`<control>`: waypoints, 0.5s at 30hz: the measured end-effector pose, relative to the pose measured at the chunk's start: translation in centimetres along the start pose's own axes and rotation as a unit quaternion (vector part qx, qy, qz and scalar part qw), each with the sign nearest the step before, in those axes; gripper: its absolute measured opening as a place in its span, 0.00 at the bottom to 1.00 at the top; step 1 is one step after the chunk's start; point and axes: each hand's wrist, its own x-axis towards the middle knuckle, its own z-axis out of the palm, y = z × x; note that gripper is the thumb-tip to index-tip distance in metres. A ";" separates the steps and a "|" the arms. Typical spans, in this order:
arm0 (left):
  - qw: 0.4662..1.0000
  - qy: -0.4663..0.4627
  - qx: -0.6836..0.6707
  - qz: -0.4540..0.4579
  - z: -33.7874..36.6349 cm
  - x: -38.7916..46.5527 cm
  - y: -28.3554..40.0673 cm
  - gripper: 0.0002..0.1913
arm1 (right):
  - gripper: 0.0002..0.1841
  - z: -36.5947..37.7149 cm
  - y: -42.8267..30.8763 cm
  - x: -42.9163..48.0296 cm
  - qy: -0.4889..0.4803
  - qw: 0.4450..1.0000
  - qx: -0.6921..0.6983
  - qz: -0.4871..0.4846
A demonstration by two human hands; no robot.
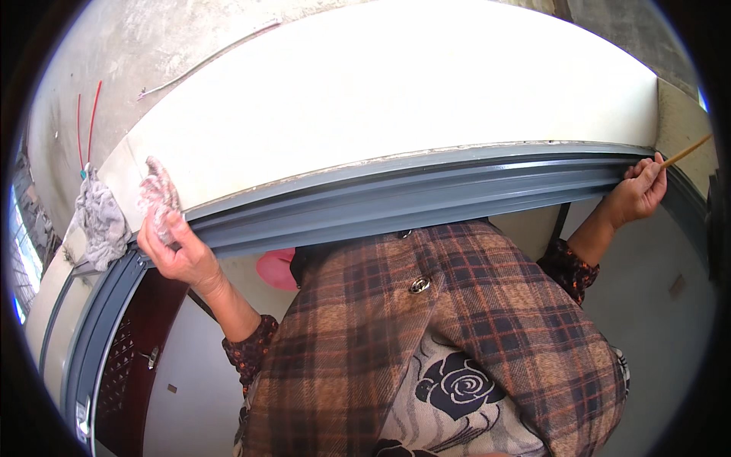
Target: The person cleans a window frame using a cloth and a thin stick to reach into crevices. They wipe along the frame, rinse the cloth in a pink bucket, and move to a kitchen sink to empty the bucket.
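Note:
Pinched in my left hand (181, 251), near the left end of a blue-grey metal frame rail (342, 211), is a crumpled pinkish-white cloth (158, 194). My right hand (645, 185), at the rail's right end, grips a thin yellowish stick (687, 151) that points up and to the right. Just left of my left hand, a grey-white rag (100, 220) hangs over the frame's corner. A bright white panel or ledge (400, 97) lies beyond the rail. My body in a plaid garment is close against the rail's near side.
Two red wires (91, 123) stick up beside the rag. A thin pale cable (211, 59) runs along the concrete wall (143, 34). A dark red door (131, 348) with a metal handle is below left, and a pink round object (277, 268) shows behind the rail.

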 end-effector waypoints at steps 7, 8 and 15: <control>0.972 -0.052 -0.223 0.057 -0.4 3.1 8.0 0.10 | 0.13 -0.2 1.8 0.7 0.002 1.000 0.007 0.016; 0.956 -0.083 -0.258 0.108 0.1 3.6 10.2 0.10 | 0.13 -0.2 2.0 0.7 -0.010 1.000 0.026 0.002; 0.838 -0.267 -0.373 0.295 6.5 5.2 20.5 0.20 | 0.18 0.9 -1.5 0.7 -0.231 0.945 0.042 -0.228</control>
